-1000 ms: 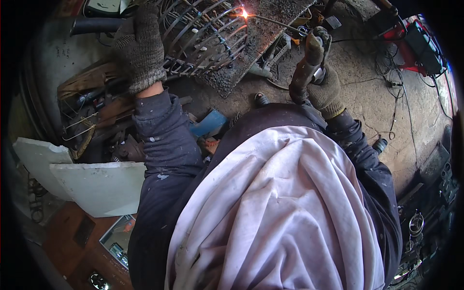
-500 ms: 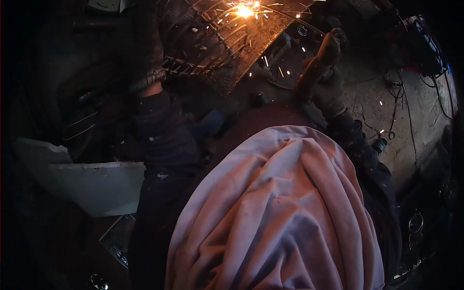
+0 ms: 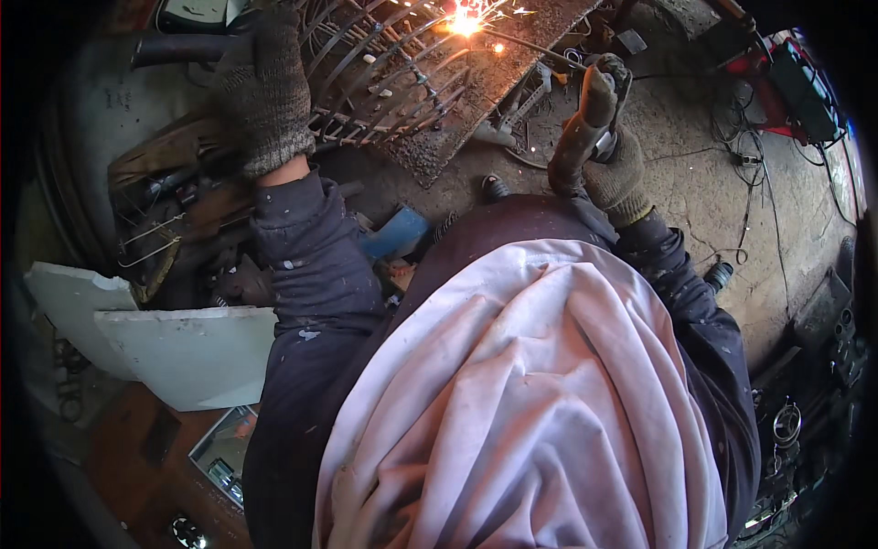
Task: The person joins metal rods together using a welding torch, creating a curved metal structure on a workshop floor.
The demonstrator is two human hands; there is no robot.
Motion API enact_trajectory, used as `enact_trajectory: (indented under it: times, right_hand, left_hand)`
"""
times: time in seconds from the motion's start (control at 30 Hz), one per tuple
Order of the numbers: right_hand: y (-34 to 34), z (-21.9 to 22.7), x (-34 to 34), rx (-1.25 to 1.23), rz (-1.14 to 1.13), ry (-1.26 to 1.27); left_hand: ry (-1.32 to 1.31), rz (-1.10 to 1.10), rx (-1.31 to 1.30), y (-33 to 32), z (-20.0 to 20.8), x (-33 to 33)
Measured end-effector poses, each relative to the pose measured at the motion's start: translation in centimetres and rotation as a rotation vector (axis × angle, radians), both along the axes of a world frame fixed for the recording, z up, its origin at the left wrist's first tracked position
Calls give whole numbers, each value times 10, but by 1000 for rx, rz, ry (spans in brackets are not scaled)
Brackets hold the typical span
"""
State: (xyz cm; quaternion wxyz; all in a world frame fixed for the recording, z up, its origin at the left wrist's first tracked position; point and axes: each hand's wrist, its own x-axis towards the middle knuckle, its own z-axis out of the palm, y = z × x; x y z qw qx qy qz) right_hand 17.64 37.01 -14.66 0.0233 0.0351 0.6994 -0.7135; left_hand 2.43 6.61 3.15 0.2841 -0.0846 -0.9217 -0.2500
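Observation:
My right hand (image 3: 617,178), in a grey-brown knit glove, is closed around a welding electrode holder (image 3: 578,137). From its head a thin electrode (image 3: 535,48) runs up and left to a bright arc with sparks. The arc burns at the right side of a curved metal-bar grille (image 3: 384,78), which lies on a rough, dark metal worktop (image 3: 494,87). My left hand (image 3: 270,105), gloved alike, is at the grille's left side. Its fingers are dark and blurred at the top edge, so their grip cannot be made out. A dark bar (image 3: 183,48) shows beside that hand.
White broken panels (image 3: 197,352) stand at left, below scrap and bent wire. A green-and-red machine (image 3: 805,87) with cables (image 3: 745,160) is on the floor at right. A blue piece (image 3: 398,231) lies by my left sleeve. Pale cloth (image 3: 521,384) covers my front.
The picture has gone from dark to bright, and fewer sparks fly towards my right hand. The electrode holder has shifted slightly left; my left arm stays nearly in place.

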Motion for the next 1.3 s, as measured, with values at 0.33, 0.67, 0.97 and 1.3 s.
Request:
enact_trajectory:
  times: [0.33, 0.67, 0.97, 1.3]
  right_hand:
    - [-3, 12, -2, 160, -25, 10]
    - [3, -7, -1, 73, -23, 193]
    - [-3, -2, 9, 21, -73, -8]
    - [4, -16, 16, 29, -63, 42]
  left_hand:
    - [6, 81, -186, 8, 1, 4]
    - [61, 1, -319, -15, -14, -1]
    - [76, -66, -440, -21, -14, -14]
    - [190, -120, -760, -32, -18, -27]
